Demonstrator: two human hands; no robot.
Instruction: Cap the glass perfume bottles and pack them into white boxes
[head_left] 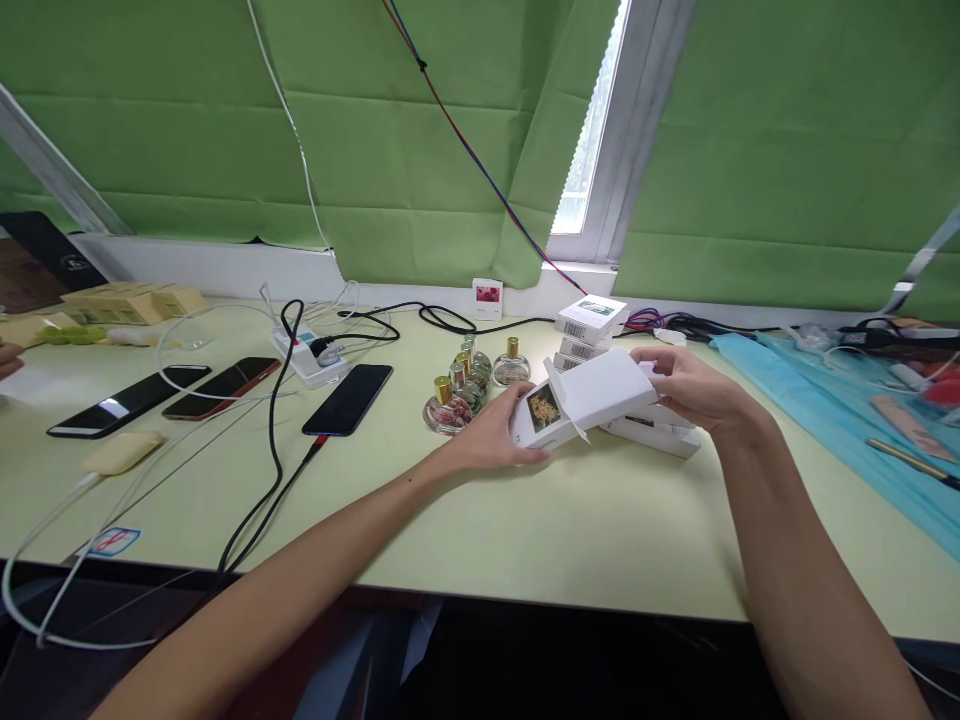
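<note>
A white carton (604, 388) with a yellow-flower picture near its left end is tilted above the table. My left hand (491, 432) is wrapped round that picture end. White flaps stand out near the middle of the carton, where a plain white section meets the printed part. My right hand (694, 388) pinches the carton's right end; its fingertips are partly hidden there. Just left of the carton stand several small glass perfume bottles (448, 408) with gold caps, and another bottle (512, 365) slightly apart. Behind the carton is a stack of white boxes (591, 318), with another box (660, 435) low at its front.
Left of me lie several phones (349, 398), a power strip (309, 360), a pale power bank (122, 452) and loose cables. A small white box (487, 298) stands at the wall. Blue plastic sheeting (825, 410) covers the right side. Another person's hand (9, 358) shows at far left.
</note>
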